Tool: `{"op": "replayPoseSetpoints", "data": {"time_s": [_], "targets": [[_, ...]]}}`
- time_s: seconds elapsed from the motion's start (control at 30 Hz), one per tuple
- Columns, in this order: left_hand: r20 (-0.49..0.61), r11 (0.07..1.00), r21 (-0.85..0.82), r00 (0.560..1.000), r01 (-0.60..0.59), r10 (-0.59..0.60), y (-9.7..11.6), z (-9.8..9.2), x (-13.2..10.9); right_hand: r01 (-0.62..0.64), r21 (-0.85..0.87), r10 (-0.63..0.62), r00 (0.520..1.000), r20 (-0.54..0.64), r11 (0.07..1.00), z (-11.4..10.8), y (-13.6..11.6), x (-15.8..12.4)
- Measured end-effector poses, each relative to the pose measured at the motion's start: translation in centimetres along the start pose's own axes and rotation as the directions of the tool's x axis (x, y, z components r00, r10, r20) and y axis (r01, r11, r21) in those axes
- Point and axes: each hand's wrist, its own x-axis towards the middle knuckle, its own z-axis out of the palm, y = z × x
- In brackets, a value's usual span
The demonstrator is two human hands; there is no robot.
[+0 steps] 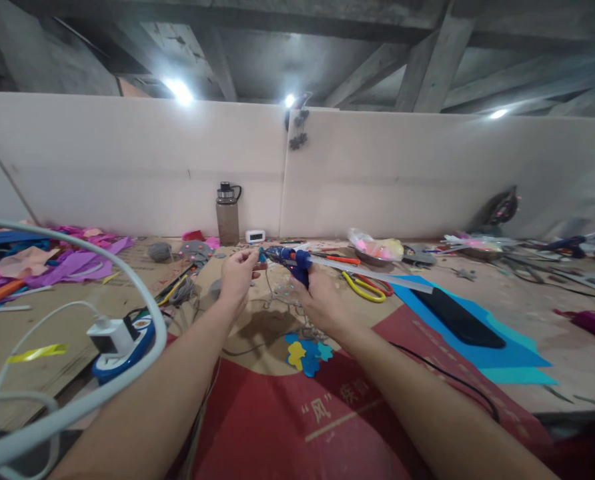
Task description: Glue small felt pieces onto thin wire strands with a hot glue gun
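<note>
My right hand [322, 297] is closed round the handle of a blue hot glue gun [297, 259], its nozzle pointing left. A long whitish glue stick [372, 272] sticks out of the gun's rear. In front of the nozzle, my left hand [240, 275] pinches a small teal piece [262, 255], which looks like a felt cutout. A thin grey cord hangs down below it. Under my hands, blue, yellow and turquoise flower-shaped cutouts [308, 357] lie on a red and tan cardboard sheet [277, 427].
Yellow-handled scissors [365, 288] lie right of my hands. Farther right, a black phone [457, 317] rests on blue sheets [520, 353]. A power strip [127, 347] and thick white cable [160, 320] are at left. Behind stand a bottle [227, 217] and a white partition [127, 167].
</note>
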Motion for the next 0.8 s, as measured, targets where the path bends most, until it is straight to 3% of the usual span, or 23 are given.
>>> {"op": "replayPoseSetpoints", "data": {"time_s": [0.8], "targets": [[0.013,1.000,0.012,1.000,-0.003,0.003,0.08,0.08,-0.13,-0.010,-0.022,0.010,1.000,0.009,1.000,-0.29,-0.79,-0.14]]}}
